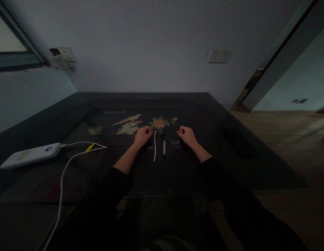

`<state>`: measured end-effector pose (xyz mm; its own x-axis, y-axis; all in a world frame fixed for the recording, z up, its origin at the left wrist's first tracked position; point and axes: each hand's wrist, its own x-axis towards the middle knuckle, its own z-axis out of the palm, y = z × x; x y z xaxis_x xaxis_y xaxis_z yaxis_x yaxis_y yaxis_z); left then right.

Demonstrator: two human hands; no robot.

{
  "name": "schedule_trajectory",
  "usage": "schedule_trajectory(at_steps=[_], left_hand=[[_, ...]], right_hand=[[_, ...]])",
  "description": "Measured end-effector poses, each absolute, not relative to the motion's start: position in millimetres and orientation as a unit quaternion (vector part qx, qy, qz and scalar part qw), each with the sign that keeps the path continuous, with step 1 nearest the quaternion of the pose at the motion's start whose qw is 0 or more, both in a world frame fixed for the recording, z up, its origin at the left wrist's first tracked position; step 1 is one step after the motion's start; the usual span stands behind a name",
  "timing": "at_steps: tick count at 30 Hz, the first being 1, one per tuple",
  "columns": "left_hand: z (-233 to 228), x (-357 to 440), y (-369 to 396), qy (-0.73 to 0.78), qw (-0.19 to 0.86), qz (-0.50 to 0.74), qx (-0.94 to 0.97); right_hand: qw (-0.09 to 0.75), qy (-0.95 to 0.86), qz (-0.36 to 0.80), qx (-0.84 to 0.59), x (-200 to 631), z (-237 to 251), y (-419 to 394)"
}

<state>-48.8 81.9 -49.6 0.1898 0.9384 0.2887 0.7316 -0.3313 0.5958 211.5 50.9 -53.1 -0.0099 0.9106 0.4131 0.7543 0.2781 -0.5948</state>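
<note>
The dark table [73, 167] carries everything — a white power bank [29, 155] at its left edge with a white cable [62, 174] trailing off the front, which a sleeve could snag and drag. Both hands rest loosely curled and holding nothing: the left hand [142, 136] just beside a thin white stick [155, 150], the right hand [187, 136] near a small dark block [175, 144]. Between them lies a black-and-white pen-like piece [164, 145]. In this dim light the small dark parts risk being nudged away unnoticed.
</note>
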Motion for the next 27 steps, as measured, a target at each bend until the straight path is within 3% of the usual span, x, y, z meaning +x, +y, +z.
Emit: schedule_trajectory(at_steps=[27], left_hand=[[-49.6,-49.2,81.7,0.555,0.157,0.303,0.759]], right_hand=[[0.376,-0.702,0.106,-0.595,211.4,-52.5,50.0]])
